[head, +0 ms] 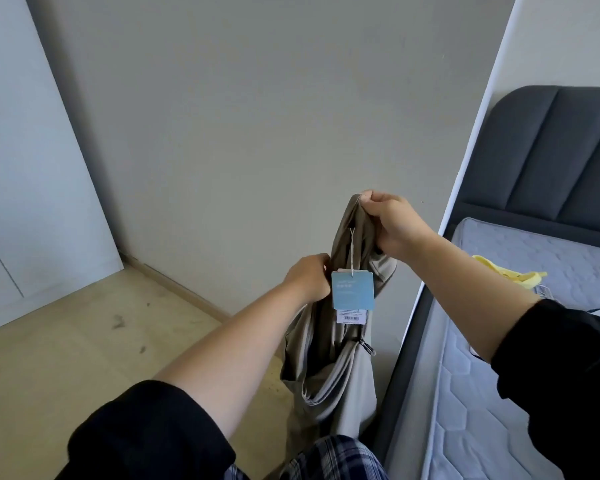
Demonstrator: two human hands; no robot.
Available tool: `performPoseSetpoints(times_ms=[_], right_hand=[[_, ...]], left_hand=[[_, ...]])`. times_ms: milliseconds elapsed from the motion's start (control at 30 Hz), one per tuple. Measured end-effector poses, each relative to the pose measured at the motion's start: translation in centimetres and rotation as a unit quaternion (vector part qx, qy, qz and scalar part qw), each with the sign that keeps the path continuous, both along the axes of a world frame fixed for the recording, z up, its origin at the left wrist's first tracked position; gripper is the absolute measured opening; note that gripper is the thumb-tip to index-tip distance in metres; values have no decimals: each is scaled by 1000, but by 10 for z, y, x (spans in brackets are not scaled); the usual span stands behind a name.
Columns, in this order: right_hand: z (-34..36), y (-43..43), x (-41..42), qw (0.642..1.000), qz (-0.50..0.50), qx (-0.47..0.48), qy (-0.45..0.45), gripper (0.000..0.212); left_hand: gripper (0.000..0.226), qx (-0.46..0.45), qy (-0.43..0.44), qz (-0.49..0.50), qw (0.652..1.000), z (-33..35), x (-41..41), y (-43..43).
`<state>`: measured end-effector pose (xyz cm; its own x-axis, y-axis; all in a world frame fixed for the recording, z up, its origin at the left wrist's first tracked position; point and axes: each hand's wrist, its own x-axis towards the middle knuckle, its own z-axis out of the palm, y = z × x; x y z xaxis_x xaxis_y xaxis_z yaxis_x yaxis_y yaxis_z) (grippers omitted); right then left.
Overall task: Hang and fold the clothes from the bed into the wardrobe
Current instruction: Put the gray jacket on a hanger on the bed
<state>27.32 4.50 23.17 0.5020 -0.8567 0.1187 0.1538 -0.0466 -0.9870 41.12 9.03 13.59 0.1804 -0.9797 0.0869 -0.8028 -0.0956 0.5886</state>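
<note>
Right hand (392, 225) is pinching the khaki garment (326, 372) at its top, left hand (309, 277) gripping it lower; yellow cloth (510, 271) is lying on bed (551, 271).

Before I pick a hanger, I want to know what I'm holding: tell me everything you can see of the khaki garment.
The khaki garment is smooth, thin-looking fabric, bunched and hanging beside the bed frame. The right hand pinches its top edge; the left hand grips it lower down. A blue swing tag with a white barcode label dangles on string from near the top. A dark zip pull shows midway down. Its type is unclear.
</note>
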Motion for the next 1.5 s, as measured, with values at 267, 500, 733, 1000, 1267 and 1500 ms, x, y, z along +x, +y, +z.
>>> performPoseSetpoints(times_ms=[267,500,733,1000,1267,1500], right_hand=[[-4,-21,-28,840,-42,-326,432,26],[-3,-32,-17,823,-343,-349,288,20],[-3,-41,-31,749,-413,-343,388,51],[-6,-48,-37,905,-272,-66,321,25],[-22,-49,-29,929,-253,-82,258,16],[-17,-47,-28,851,-269,-244,379,21]], left_hand=[[19,-120,-78,115,983,27,38,5],[23,-132,-256,220,932,52,53,1],[28,-117,-138,304,935,80,81,-2],[24,30,-52,236,970,87,86,4],[33,78,234,212,945,92,93,19],[16,18,200,192,961,83,100,13]])
